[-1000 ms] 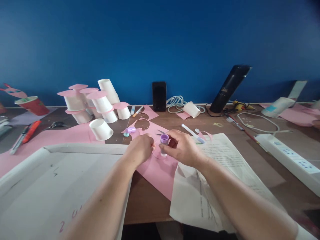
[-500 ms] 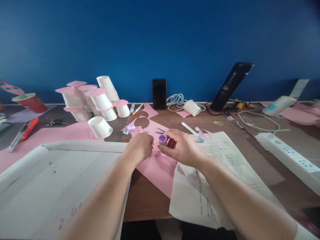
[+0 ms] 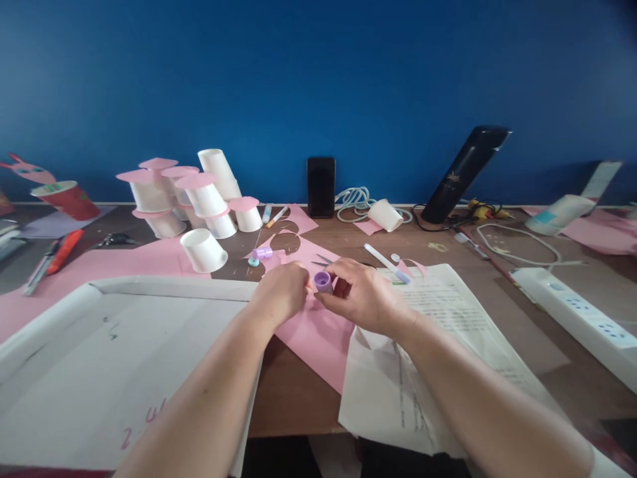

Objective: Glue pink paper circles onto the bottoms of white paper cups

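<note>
Between thumb and fingers, my right hand (image 3: pixel 363 292) grips a small purple tube (image 3: pixel 323 283), its round open end facing up toward me. My left hand (image 3: pixel 283 292) is closed just left of it, fingers curled inward; what they pinch, if anything, is hidden. Both hands are over a pink paper sheet (image 3: pixel 318 352). The tips of a pair of scissors (image 3: pixel 324 259) poke out just beyond the right hand, the rest covered. A purple cap-like cylinder (image 3: pixel 262 253) and a small teal round piece (image 3: pixel 253 262) lie beyond the left hand.
Stacked white paper cups (image 3: pixel 206 199) with pink paper pieces stand at the back left; another cup (image 3: pixel 203 251) lies tipped nearer. A white box lid (image 3: pixel 164 289) is front left, printed sheets (image 3: pixel 448 312) right. Behind are a phone (image 3: pixel 321 187), a marker (image 3: pixel 387 263) and a power strip (image 3: pixel 582 312).
The view has shifted slightly, so the table items appear a little further right. My hands keep nearly the same pose, the right one still holding the purple tube.
</note>
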`<state>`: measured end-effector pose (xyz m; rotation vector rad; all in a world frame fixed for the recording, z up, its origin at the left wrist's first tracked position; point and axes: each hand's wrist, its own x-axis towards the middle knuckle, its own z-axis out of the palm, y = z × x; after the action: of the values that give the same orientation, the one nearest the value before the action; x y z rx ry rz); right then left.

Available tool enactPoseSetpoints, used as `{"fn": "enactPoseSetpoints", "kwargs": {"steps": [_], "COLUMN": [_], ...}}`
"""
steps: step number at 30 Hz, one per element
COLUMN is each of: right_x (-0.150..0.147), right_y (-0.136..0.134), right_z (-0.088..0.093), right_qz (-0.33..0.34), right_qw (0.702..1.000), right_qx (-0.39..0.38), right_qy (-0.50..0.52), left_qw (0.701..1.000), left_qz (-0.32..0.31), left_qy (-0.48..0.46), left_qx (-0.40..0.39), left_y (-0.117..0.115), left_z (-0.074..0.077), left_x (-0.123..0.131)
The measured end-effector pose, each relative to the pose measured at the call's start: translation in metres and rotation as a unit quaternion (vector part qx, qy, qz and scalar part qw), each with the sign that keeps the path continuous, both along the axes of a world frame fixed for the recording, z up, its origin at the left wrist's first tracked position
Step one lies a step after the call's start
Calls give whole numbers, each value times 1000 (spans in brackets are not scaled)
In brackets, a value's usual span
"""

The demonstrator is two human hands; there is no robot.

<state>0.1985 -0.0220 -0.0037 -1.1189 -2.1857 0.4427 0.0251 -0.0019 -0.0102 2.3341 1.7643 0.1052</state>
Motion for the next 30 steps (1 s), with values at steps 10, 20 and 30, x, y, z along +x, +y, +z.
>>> {"fn": "enactPoseSetpoints", "kwargs": {"steps": [10,20,30], "right_x": [-1,1,13], "right_y": [-3,-3,1], "right_z": [3,5,12], "right_qz": [10,-3,-75], "right_qw": [1000,1000,995], "right_qx": [11,-17,-25], "right_qy": [-24,-24,58], "left_qw": [1000,1000,1000], "left_qz": [6,4,-6], "left_qy": [4,10,5], "left_qx": [-2,1,12], "left_y": [-2,-2,-5], "left_z": [4,2,4], "left_x": [0,1,1]}}
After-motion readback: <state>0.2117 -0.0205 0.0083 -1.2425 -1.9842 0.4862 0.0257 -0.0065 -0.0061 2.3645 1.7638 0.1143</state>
